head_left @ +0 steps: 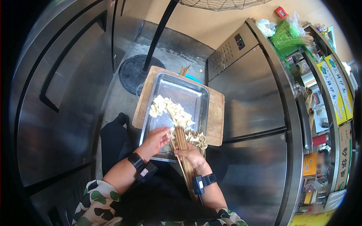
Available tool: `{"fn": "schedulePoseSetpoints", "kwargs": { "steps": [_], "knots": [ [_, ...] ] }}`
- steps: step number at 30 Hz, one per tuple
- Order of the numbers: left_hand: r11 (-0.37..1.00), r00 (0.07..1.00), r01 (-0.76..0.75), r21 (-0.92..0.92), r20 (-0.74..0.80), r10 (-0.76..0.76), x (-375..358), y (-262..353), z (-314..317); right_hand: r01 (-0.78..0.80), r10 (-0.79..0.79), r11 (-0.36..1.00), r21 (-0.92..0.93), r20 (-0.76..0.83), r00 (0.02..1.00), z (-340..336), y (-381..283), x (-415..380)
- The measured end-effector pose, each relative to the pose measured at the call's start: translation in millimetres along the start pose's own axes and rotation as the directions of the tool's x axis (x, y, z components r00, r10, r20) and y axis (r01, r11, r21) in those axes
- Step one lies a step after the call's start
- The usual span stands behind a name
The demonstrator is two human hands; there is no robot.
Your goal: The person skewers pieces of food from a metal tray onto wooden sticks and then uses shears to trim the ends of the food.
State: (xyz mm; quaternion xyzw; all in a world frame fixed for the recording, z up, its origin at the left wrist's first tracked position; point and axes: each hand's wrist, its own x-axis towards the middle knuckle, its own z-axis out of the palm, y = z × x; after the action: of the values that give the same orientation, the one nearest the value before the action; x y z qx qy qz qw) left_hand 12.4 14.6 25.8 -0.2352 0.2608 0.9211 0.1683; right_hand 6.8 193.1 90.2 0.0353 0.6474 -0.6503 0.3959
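Wooden board (217,113): metal tray (190,92) directly on it, overhanging towards 6 o'clock. Pale pieces (174,110) loose mid-tray. Grey floor (114,107): round black base (131,75), board's 10 o'clock.
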Motion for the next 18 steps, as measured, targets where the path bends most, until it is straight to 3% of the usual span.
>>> {"fn": "schedulePoseSetpoints", "kwargs": {
  "steps": [8,18],
  "knots": [
    [0.989,0.989,0.143,0.033,0.040,-0.144,4.4,6.8,0.3,-0.012,0.012,1.000,0.014,0.019,1.000,-1.8,0.7,1.1],
    [1.000,1.000,-0.026,0.017,-0.002,0.026,3.1,5.2,1.2,-0.030,0.030,0.999,0.032,0.012,0.999,-1.3,-0.7,1.0]
  ]
}}
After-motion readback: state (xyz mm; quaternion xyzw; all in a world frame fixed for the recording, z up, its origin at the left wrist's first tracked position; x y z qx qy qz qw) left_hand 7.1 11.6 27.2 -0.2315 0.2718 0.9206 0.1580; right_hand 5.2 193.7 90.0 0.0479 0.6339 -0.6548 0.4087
